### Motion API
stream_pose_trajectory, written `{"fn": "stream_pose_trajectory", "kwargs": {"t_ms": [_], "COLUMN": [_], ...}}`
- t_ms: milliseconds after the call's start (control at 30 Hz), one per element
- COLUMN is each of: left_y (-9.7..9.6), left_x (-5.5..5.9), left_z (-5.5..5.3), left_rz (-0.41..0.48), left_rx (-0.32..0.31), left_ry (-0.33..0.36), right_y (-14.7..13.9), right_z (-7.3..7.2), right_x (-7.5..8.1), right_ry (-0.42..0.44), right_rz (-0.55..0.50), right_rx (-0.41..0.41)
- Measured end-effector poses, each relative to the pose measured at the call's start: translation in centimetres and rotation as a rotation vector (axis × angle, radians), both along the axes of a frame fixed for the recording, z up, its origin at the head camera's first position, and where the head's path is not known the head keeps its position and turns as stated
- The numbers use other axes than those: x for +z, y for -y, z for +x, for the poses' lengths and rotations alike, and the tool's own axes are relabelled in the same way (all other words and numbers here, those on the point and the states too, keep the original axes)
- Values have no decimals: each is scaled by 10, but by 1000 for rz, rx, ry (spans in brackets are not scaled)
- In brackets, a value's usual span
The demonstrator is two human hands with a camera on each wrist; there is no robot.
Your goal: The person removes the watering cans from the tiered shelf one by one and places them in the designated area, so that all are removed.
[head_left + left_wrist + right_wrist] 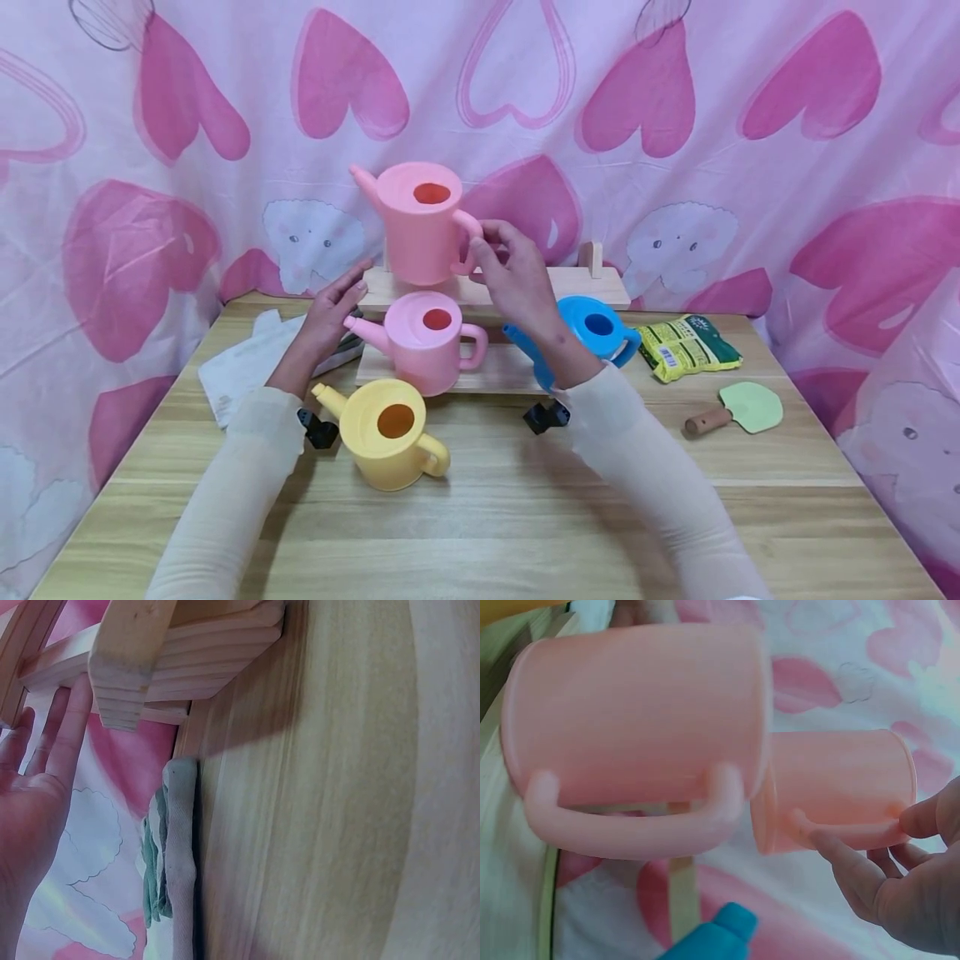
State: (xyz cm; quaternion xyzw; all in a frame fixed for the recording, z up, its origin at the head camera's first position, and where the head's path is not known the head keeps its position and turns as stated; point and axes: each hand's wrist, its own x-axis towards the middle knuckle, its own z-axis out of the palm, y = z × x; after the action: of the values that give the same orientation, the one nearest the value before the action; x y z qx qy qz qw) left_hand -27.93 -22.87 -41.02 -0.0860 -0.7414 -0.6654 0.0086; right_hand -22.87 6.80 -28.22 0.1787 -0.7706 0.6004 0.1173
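My right hand (519,279) grips the handle of a salmon-pink watering can (420,242) over the left part of the wooden stand's upper shelf (585,283). In the right wrist view, its thumb and fingers close around that handle. My left hand (330,317) is at the left end of the stand, fingers extended; in the left wrist view the fingertips (81,694) reach the wood from below. A lighter pink watering can (427,354) stands on the lower shelf, a blue watering can (588,325) at its right, partly hidden by my right wrist.
A yellow watering can (386,437) stands on the table in front of the stand. Folded cloth gloves (240,367) lie at the left. On the right are a green and yellow packet (686,346) and a small trowel (752,407) with a brown handle. A curtain hangs behind.
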Motion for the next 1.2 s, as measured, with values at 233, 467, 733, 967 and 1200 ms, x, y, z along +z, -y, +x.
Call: {"fn": "stream_pose_trajectory", "kwargs": {"t_ms": [233, 467, 733, 967, 1200], "left_y": [0, -1, -2, -1, -1], "left_x": [1, 2, 1, 0, 1], "left_z": [1, 1, 1, 1, 1], "left_rz": [-11, -30, -30, -26, -7], "left_rx": [-1, 8, 12, 2, 6], "left_ry": [12, 4, -5, -13, 3], "right_y": [-18, -40, -69, -93, -116], "right_z": [19, 36, 59, 79, 100], "right_x": [8, 11, 8, 1, -12], "right_ry": [-7, -34, -19, 45, 69], "right_rz": [-13, -48, -13, 19, 106], "right_rx": [58, 107, 129, 180, 174]}}
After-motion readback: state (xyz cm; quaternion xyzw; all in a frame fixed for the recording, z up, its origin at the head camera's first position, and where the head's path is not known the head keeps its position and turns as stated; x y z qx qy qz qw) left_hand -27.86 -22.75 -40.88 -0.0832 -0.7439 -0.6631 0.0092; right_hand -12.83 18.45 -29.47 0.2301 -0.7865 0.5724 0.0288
